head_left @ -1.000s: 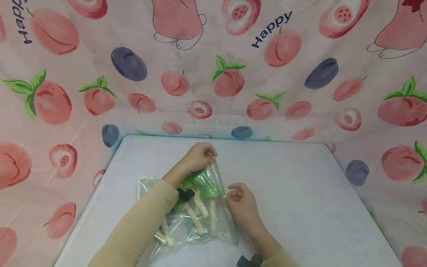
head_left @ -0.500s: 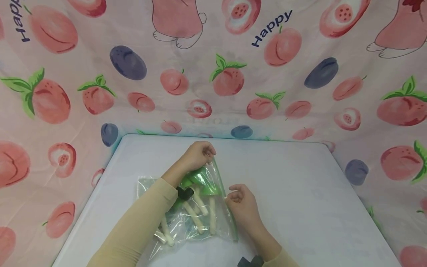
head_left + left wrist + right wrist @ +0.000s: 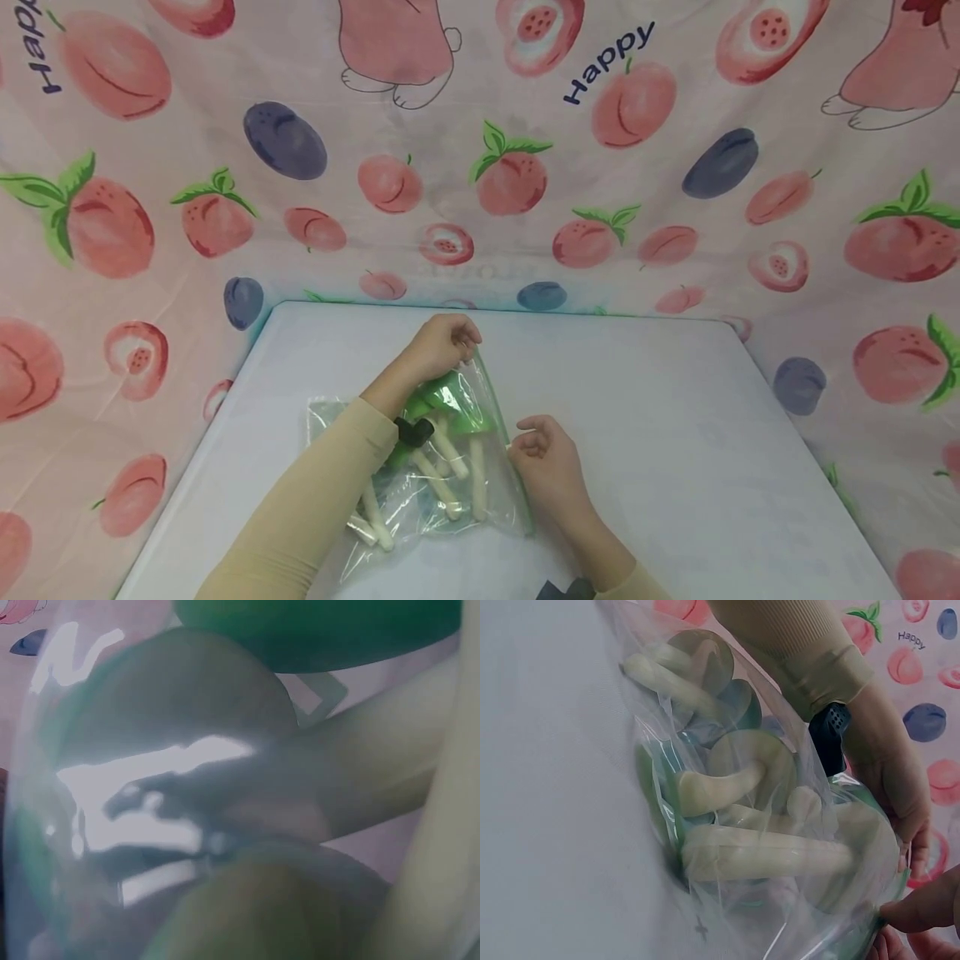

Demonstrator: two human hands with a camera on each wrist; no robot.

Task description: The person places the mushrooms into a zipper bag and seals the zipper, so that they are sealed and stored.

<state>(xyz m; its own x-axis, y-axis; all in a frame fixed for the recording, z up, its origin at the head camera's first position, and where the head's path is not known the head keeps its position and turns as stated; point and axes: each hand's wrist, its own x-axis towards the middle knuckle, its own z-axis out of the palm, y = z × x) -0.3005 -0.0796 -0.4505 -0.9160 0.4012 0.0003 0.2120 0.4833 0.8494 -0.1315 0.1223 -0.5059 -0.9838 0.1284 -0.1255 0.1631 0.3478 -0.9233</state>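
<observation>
A clear zip bag (image 3: 504,504) with a green closure strip (image 3: 496,408) lies on the table, its mouth facing right. Inside are several mushroom-shaped pieces (image 3: 478,479) with pale stems and green caps. At the far corner of the mouth, my left hand (image 3: 444,343) grips the strip's end. My right hand (image 3: 549,462) pinches the strip lower down, near its middle; the right wrist view shows the thumb (image 3: 922,904) pressed on the green edge. Glossy plastic and blurred stems (image 3: 375,757) fill the left wrist view, where the hand is hidden.
The white table (image 3: 675,450) extends right of the bag. A peach-print cloth (image 3: 465,167) hangs behind and at both sides. My left forearm (image 3: 307,500) crosses over part of the bag. A black wrist mount (image 3: 415,432) sits above the mushroom-shaped pieces.
Both hands keep their hold on the strip and barely move. The near end of the green strip has risen slightly in the head view.
</observation>
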